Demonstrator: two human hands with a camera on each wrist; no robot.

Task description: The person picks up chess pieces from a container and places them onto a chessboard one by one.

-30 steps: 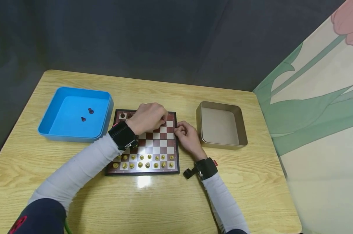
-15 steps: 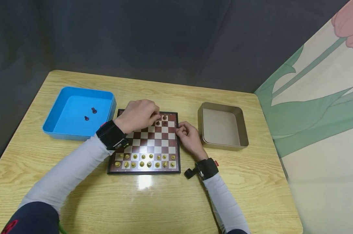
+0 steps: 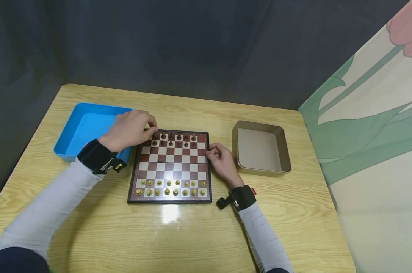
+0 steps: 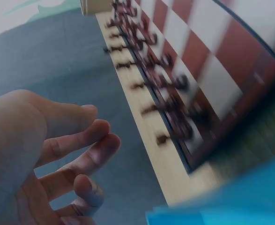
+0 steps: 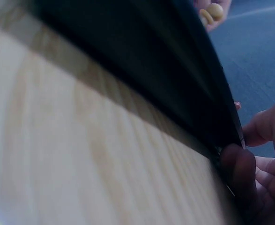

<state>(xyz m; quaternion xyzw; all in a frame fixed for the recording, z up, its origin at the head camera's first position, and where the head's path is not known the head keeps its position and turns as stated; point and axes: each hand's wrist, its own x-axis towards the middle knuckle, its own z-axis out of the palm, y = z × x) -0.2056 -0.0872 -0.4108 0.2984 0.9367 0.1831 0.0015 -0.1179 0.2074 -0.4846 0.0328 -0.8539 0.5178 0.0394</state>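
Note:
A chessboard (image 3: 171, 167) lies on the table with gold chess pieces (image 3: 175, 192) in two rows along its near side. Dark red chess pieces (image 3: 179, 137) stand in two rows along the far side. My left hand (image 3: 129, 129) is over the board's far left corner and the blue tray's right side, covering part of both. In the left wrist view its fingers (image 4: 97, 152) are bent loosely with nothing between them. My right hand (image 3: 223, 163) holds the board's right edge; in the right wrist view the thumb and a finger (image 5: 238, 164) pinch that edge.
A blue tray (image 3: 67, 140) stands left of the board, its right part hidden by my left hand. To the right is a beige square box (image 3: 260, 148). A dark cloth (image 3: 192, 49) hangs behind the table (image 3: 192, 242).
My left hand has travelled left across the board's far rows to the tray's side, uncovering the dark pieces. Two dark pieces seen in the tray are now hidden. The right hand stays put.

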